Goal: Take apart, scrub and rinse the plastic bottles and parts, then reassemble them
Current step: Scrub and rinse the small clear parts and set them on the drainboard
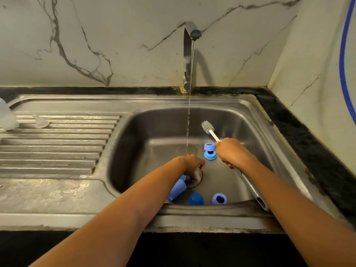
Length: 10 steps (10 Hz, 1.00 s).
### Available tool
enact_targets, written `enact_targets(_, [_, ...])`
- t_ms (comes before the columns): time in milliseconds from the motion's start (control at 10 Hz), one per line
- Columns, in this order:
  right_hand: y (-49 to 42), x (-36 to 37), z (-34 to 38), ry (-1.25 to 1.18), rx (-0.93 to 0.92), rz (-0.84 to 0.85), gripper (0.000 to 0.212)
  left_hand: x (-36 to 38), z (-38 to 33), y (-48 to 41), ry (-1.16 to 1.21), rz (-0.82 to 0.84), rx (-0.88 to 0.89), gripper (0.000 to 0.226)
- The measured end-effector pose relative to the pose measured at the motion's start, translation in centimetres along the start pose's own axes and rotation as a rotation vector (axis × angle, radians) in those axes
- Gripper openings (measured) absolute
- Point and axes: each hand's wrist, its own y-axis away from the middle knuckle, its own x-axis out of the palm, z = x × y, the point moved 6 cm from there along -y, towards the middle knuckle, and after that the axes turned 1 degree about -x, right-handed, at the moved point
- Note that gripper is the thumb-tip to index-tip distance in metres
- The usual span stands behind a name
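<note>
My right hand [234,153] grips a bottle brush [208,127] by its long handle, the grey bristle head raised over the basin to the right of the water stream. My left hand [190,165] reaches down to the drain and closes on a small clear piece there; what it is I cannot tell. On the sink floor lie a blue ring [210,151] beside my right hand, a light blue cap [178,188] on its side under my left wrist, a dark blue dome [196,199] and another blue ring [219,198].
The tap [189,41] runs a thin stream into the steel sink [123,143]. On the ribbed drainboard [57,147] at the left stand a clear bottle [6,117] and a small clear part [39,121]. A black counter edge borders the sink on the right.
</note>
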Motion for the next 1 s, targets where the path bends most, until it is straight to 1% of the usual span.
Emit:
enact_targets(100, [-0.3, -0.3, -0.4, -0.002, 0.091, -0.007, 0.03, -2.7, 1.1, 0.5, 0.078, -0.192, -0.082, 0.04])
enact_targets(200, [-0.3, -0.7, 0.0, 0.054, 0.11, -0.047, 0.034, -6.3, 3.8, 1.8, 0.317, -0.49, -0.25, 0.035])
enact_targets(300, [-0.8, -0.4, -0.4, 0.041, 0.098, -0.049, 0.034, -8.8, 5.5, 3.1, 0.669, -0.69, -0.313, 0.035])
enact_targets(400, [-1.2, -0.5, -0.5, -0.006, 0.06, -0.114, 0.03, -10.1, 5.6, 3.4, 0.909, -0.735, -0.28, 0.031])
enact_targets(500, [-0.6, -2.0, -0.4, -0.059, 0.086, -0.226, 0.031, -10.7, 5.2, 3.2, 1.246, -0.76, -0.199, 0.03])
enact_targets(600, [0.4, -3.4, 0.9, 0.066, 0.002, -0.331, 0.034, -11.1, 3.6, 3.3, 1.796, -0.642, -0.071, 0.029])
enact_targets(700, [1.1, -3.9, 1.6, 0.128, -0.053, -0.396, 0.036, -11.9, 2.3, 3.7, 2.154, -0.577, 0.009, 0.044])
enact_targets(800, [1.4, -3.7, 1.9, 0.158, -0.061, -0.376, 0.032, -12.5, 1.5, 4.0, 2.355, -0.569, 0.04, 0.047])
enact_targets(900, [1.5, -3.8, 2.1, 0.183, -0.053, -0.368, 0.031, -12.9, 1.2, 4.6, 2.422, -0.577, 0.011, 0.044])
enact_targets(1000, [1.3, -3.7, 2.0, 0.163, -0.041, -0.367, 0.035, -13.0, 1.3, 5.0, 2.35, -0.618, -0.07, 0.039])
